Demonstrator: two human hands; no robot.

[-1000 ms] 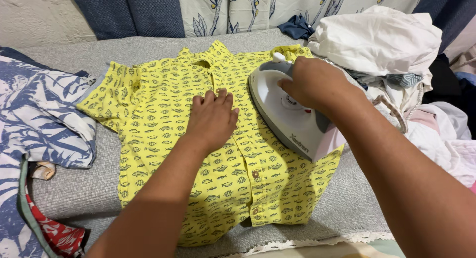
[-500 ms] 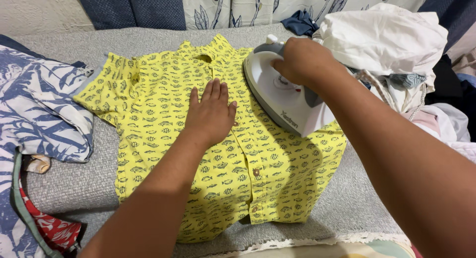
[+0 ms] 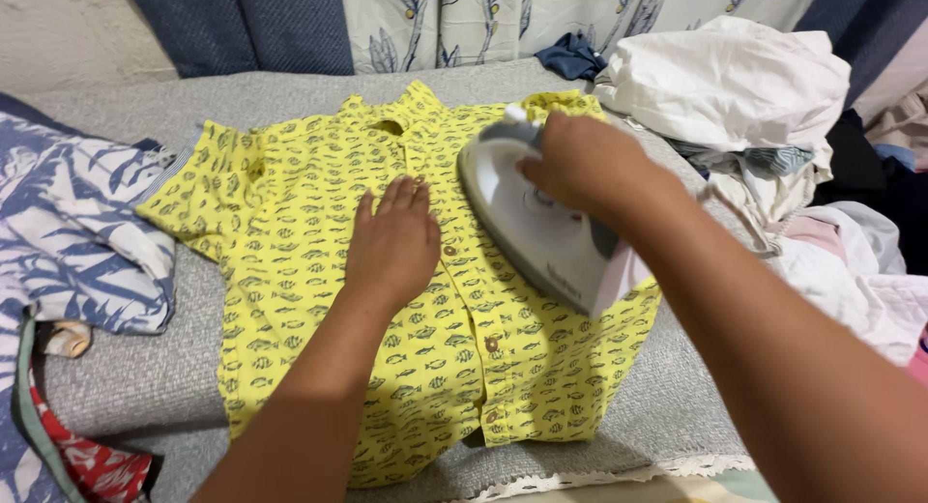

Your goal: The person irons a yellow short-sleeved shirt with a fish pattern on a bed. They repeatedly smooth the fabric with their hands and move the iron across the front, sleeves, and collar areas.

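A small yellow shirt (image 3: 290, 232) with a dark fish print lies flat, buttoned, on a grey padded surface (image 3: 126, 377). My left hand (image 3: 391, 242) rests palm down on the shirt's middle, just left of the button strip, fingers together. My right hand (image 3: 580, 165) grips the handle of a white and grey clothes iron (image 3: 527, 228), which sits on the shirt's right chest and shoulder area. The iron's soleplate is hidden under its body.
A blue and white leaf-print cloth (image 3: 68, 232) lies at the left, with a red patterned piece (image 3: 92, 464) below it. A heap of white and pale clothes (image 3: 773, 126) fills the right side. Blue and leaf-print cushions (image 3: 425, 20) line the back.
The iron has slid a little left and toward me across the shirt's right side. My left hand has shifted slightly left and stays flat on the cloth.
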